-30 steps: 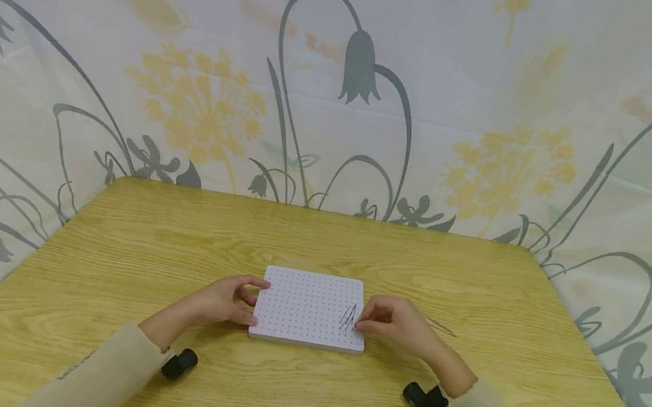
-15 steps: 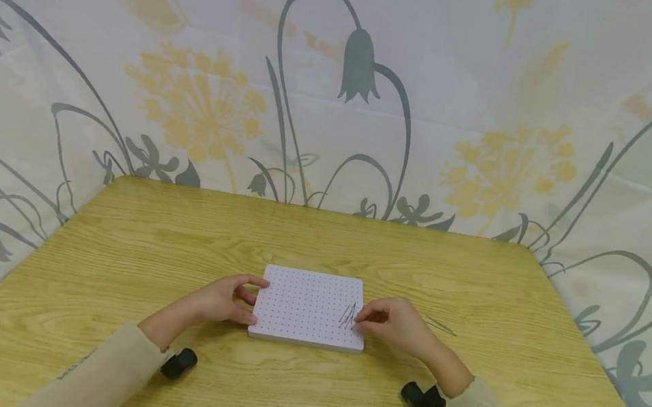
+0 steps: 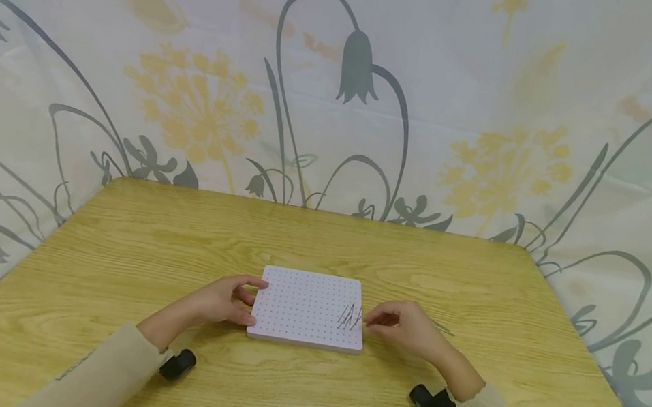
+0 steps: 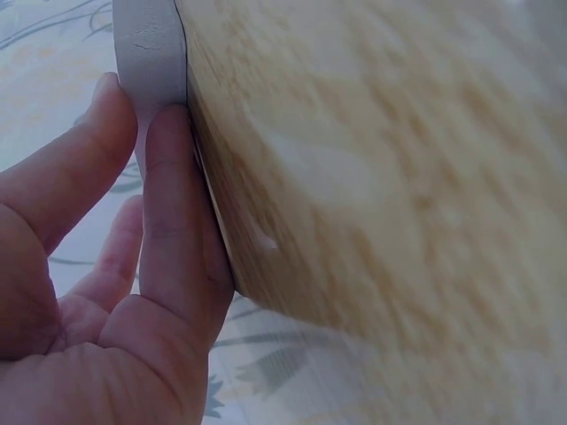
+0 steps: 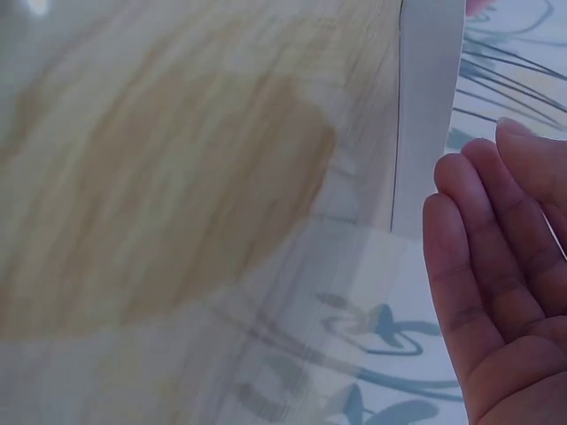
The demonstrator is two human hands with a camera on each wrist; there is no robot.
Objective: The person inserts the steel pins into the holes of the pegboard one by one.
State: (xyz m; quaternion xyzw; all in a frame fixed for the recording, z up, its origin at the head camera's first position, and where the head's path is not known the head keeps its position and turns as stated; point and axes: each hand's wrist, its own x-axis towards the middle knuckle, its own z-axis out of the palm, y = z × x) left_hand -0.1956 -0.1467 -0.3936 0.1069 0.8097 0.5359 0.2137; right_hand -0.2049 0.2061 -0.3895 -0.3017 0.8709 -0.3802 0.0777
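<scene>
A white pegboard [image 3: 299, 310] with rows of small holes lies flat on the table. My left hand [image 3: 229, 299] holds its left side, one fingertip over the top edge and the thumb at the near corner; in the left wrist view, the fingers press along the board's side wall [image 4: 151, 53]. Several thin dark sticks [image 3: 349, 317] stand tilted in the board near its right edge. Just right of that edge is my right hand [image 3: 405, 327], its fingers loosely bent. In the right wrist view, nothing shows between the thumb and fingers [image 5: 465, 204], and the sticks [image 5: 514, 66] rise beyond the fingertips.
More thin sticks [image 3: 442, 328] lie on the wooden table [image 3: 321, 237] behind the right hand. A black wrist camera [image 3: 432, 402] sits below each forearm, close over the tabletop. A flower-patterned cloth [image 3: 340, 95] hangs behind the table's far edge.
My right hand has drawn back to the right, off the pegboard. A stick that was at its fingertips now stands in the board, leaning right. The left hand has stayed put.
</scene>
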